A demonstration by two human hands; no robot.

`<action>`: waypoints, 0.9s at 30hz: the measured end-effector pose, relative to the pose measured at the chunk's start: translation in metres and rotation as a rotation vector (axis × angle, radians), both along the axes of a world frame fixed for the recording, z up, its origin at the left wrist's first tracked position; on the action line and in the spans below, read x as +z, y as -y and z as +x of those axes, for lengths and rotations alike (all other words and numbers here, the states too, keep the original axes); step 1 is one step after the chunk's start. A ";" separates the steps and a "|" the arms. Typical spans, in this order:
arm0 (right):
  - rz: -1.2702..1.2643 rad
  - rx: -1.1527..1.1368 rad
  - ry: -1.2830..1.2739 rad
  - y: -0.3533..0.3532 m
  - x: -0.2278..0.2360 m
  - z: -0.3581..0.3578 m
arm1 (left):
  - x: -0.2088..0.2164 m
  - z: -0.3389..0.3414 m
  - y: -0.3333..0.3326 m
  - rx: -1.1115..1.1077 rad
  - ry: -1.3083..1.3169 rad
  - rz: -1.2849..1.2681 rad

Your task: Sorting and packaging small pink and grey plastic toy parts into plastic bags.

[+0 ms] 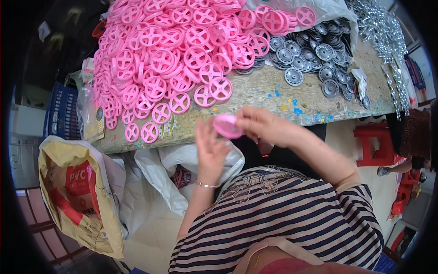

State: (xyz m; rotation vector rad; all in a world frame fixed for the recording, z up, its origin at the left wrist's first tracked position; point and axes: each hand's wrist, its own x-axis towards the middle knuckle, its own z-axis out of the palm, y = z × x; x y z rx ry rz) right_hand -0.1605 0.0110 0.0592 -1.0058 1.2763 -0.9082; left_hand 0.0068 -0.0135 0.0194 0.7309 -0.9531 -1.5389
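A pink plastic wheel (220,126) is pinched at its right side between the fingers of my right hand (269,128), just over the table's near edge. Close to the wheel's left side is my left hand (211,153), its fingers spread and slightly blurred; whether it touches the wheel I cannot tell. Beyond my hands, a big heap of pink four-spoked wheels (163,60) covers the left and middle of the table. Grey round discs (294,76) with ringed faces lie piled to the right of it.
The worn table (255,98) carries small blue and yellow flecks. Silver tinsel-like strands (388,39) hang at the far right. Below the near edge, a white bag (182,159) holds some pink pieces; left of it an open tan sack (107,219) stands. A red stool (381,148) is at right.
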 end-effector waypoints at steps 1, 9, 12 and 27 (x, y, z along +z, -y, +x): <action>0.051 0.005 0.021 -0.009 0.008 0.003 | -0.010 -0.003 0.005 -0.012 -0.003 0.001; -0.485 -0.469 -1.428 -0.014 -0.053 -0.138 | -0.028 -0.003 0.013 -0.428 0.253 0.215; -0.365 -0.346 -1.443 -0.017 -0.062 -0.145 | -0.032 -0.003 0.009 -0.433 0.179 0.303; -0.622 -0.207 -0.767 -0.023 -0.038 -0.010 | -0.021 -0.014 0.004 -0.470 0.057 0.279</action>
